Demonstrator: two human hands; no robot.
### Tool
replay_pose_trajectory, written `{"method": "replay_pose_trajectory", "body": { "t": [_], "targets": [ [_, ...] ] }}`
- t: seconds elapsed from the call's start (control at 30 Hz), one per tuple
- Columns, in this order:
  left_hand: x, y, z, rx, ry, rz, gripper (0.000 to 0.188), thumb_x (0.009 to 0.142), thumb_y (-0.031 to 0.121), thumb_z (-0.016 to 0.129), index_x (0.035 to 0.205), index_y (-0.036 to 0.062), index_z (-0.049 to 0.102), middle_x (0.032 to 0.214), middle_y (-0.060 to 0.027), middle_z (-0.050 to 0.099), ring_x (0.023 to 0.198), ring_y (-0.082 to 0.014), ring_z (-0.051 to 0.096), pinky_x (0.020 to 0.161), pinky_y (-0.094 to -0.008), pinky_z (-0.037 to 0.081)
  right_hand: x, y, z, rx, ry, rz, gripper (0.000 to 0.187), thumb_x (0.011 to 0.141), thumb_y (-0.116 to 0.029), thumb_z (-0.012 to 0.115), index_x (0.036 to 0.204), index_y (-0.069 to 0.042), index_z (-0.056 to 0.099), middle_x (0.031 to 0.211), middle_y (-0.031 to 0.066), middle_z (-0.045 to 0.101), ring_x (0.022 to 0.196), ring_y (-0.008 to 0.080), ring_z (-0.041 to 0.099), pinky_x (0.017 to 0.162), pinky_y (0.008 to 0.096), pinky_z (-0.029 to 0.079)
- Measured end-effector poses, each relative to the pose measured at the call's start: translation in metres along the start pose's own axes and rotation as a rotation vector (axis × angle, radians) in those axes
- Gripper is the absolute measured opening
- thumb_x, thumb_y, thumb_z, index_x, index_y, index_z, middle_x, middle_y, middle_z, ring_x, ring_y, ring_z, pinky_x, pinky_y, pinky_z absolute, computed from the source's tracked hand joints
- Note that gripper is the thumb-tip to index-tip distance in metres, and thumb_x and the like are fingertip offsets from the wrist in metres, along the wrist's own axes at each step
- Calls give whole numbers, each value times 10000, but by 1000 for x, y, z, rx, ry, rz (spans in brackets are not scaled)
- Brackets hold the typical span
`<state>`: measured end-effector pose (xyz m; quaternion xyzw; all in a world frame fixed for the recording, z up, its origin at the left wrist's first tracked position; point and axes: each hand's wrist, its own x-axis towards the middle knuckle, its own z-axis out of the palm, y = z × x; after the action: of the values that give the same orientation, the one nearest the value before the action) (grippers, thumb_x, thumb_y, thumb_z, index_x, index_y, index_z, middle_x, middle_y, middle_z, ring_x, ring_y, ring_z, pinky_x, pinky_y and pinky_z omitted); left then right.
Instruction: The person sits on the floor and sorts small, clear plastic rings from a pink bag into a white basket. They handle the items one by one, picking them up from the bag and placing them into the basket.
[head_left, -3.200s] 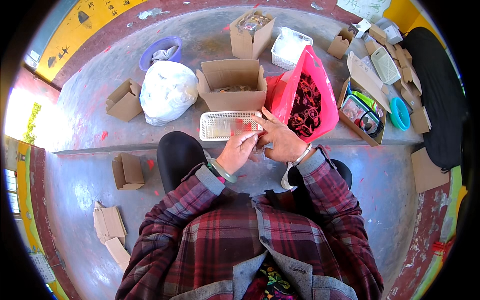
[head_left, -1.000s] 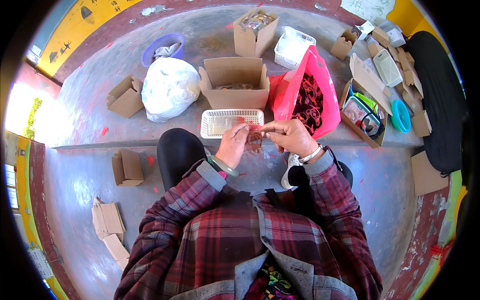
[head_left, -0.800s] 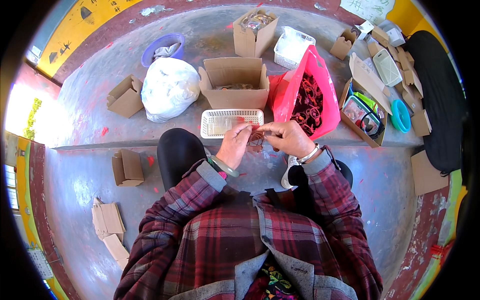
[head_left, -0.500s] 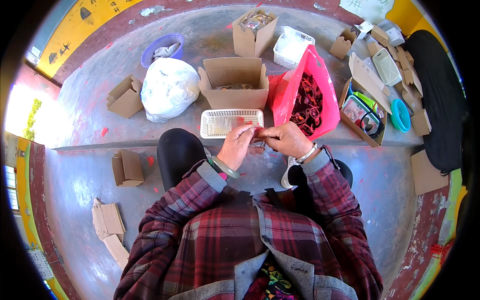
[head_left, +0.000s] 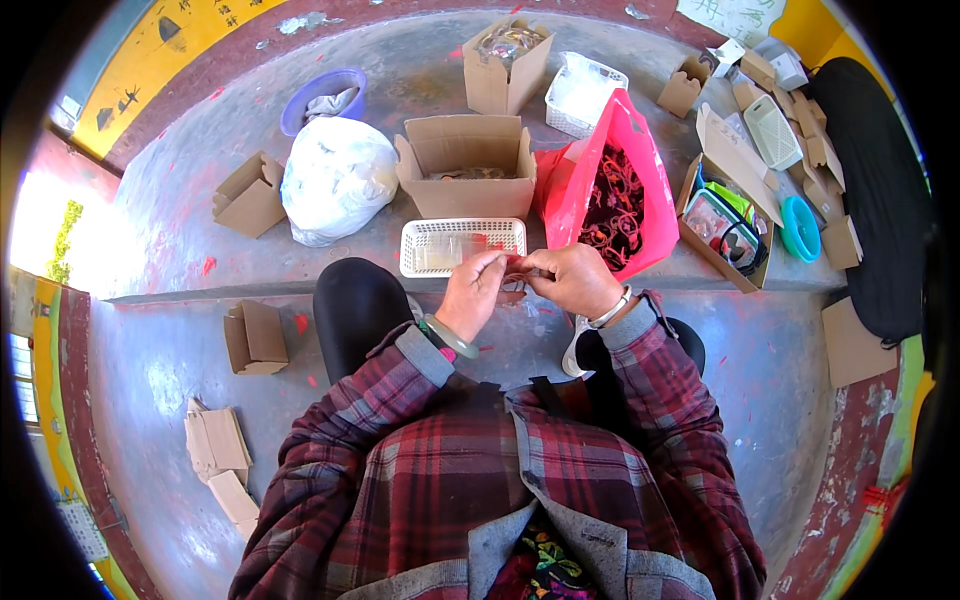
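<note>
While writing [head_left: 228,16] marks the yellow wall [head_left: 138,62], both hands [head_left: 472,298] [head_left: 580,282] together pinch a small packet [head_left: 513,288].

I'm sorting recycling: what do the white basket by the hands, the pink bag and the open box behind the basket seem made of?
The white basket: likely moulded plastic, fairly smooth, judging by its even rows of holes.
The pink bag: probably thin plastic film, with a slight sheen and creases.
The open box: apparently matt brown cardboard, with thin, stiff flaps.
</note>
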<state>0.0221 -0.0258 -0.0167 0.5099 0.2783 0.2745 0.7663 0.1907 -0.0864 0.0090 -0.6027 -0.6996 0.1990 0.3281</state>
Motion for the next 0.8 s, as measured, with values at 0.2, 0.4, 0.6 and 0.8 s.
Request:
{"method": "replay_pose_trajectory", "body": {
  "t": [0.2, 0.4, 0.6, 0.8],
  "targets": [
    [-1, -8, 1, 261, -102, 37, 301, 939, 159, 363, 1116, -61, 467, 995, -132, 569, 851, -193, 600, 696, -285, 537, 1, -3, -5, -202, -241, -22, 153, 725, -255, 572, 812, -147, 638, 659, 140, 583, 626, 327, 581, 554, 411, 465],
    [-3, -6, 4, 356, -173, -10, 303, 942, 162, 352, 1116, -56, 471, 953, -122, 582, 797, -180, 607, 675, -281, 535, -1, -1, -4, -261, -445, -8, 184, 729, -233, 568, 861, -136, 652, 679, 160, 589, 633, 330, 584, 581, 408, 466],
    [1, -3, -2, -181, -7, -97, 292, 926, 183, 382, 1097, -33, 478, 960, -129, 588, 770, -191, 611, 661, -292, 523, 0, 2, 1, -13, -134, 58, 174, 746, -243, 580, 857, -126, 645, 706, 159, 595, 644, 292, 601, 582, 387, 468],
    [4, 12, -11, -517, 112, -189, 216, 896, 136, 449, 1036, -9, 525, 924, -94, 596, 775, -155, 591, 688, -274, 509, 5, 6, 3, 401, 181, 249, 172, 784, -150, 586, 860, 3, 613, 650, 82, 606, 577, 105, 557, 542, 244, 443]
  ]
}}
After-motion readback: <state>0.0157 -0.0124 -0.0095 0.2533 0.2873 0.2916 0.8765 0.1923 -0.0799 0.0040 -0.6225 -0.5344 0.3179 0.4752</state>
